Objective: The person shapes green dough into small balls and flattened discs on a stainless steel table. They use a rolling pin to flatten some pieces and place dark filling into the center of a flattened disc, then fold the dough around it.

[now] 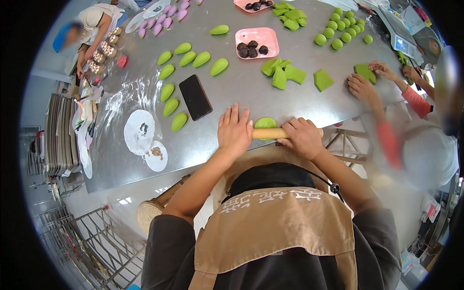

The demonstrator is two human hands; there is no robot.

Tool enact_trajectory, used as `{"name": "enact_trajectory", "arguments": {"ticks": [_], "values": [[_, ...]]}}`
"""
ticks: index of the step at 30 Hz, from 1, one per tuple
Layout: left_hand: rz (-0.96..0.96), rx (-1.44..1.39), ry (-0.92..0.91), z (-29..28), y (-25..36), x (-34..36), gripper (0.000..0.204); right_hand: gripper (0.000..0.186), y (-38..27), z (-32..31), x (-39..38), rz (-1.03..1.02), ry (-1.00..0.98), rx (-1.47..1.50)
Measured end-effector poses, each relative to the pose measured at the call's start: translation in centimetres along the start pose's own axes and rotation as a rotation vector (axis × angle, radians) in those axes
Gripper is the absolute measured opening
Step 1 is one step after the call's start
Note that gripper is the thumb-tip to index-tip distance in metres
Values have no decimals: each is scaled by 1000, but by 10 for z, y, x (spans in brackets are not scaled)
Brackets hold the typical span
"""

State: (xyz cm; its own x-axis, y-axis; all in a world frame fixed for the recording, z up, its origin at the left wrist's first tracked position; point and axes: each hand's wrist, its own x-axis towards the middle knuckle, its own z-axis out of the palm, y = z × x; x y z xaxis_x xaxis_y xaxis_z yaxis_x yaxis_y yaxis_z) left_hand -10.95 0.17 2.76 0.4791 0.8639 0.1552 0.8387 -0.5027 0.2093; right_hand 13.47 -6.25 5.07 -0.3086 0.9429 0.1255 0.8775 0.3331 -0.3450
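Note:
A light wooden rolling pin (268, 133) lies across a flattened round of green dough (265, 123) near the table's front edge. Over the pin's left end rests my left hand (234, 129), its fingers stretched forward; whether the end is under the palm I cannot tell. My right hand (304, 137) is closed over the right part of the pin, with the thumb on the near side. A dark phone (195, 97) lies to the left of my left hand. Beyond the dough are loose green dough pieces (295, 74) and a pink tray (270, 41) with dark filling balls (253, 44).
Several green shaped pieces (201, 59) sit around the phone. Green balls (346, 36) and a scale (405, 47) are at the far right. Co-worker's hands (363, 88) handle green dough at right; another person (99, 24) works at far left. White paper discs (139, 131) lie left.

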Motion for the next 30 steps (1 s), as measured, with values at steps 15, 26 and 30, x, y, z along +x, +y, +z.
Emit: {"name": "enact_trajectory", "arguments": {"ticks": [15,26,30], "values": [[38,-105,-79,-1,4,-2,55,52,2,22,18,138,70,-92],[41,-268,-342,1,34,47,26,44,10,7,-4,-16,10,6],[28,-394,-415,10,27,61,17,39,8,2,-22,-22,-28,73]]}}
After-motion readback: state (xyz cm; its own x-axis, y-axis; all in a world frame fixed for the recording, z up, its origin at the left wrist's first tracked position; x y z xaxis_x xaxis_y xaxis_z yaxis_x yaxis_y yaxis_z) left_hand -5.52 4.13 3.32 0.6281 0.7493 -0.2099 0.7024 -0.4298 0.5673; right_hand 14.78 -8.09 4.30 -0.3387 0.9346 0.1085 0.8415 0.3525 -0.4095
